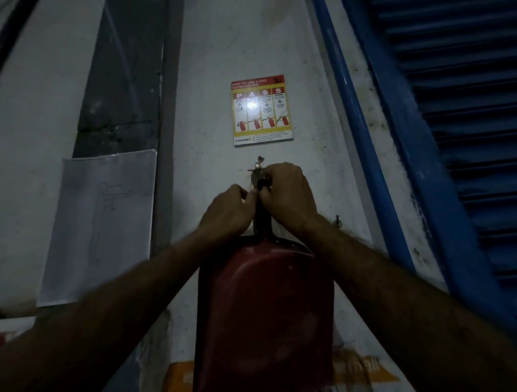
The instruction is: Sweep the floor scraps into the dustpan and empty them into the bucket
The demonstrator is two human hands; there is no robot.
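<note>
A red dustpan (264, 313) is seen flat against the white wall (223, 50), its pan hanging downward and its dark handle (262, 216) pointing up toward a small metal hook (257, 168). The hook is fixed just below a fire-extinguisher poster (262, 110). Both hands are raised at the top of the handle, directly above the pan. The handle's upper end is gripped by the right hand (286, 195), whose fingers are curled round it just beneath the hook. The left hand (228, 211) is held just left of the handle, its fingertips pinched against the handle's side. A sheet of paper (103, 224) is taped to the wall well left of the dustpan, and a blue shutter (460, 130) stands well right of it. A second nail (337, 220) is seen just right of the right wrist.
</note>
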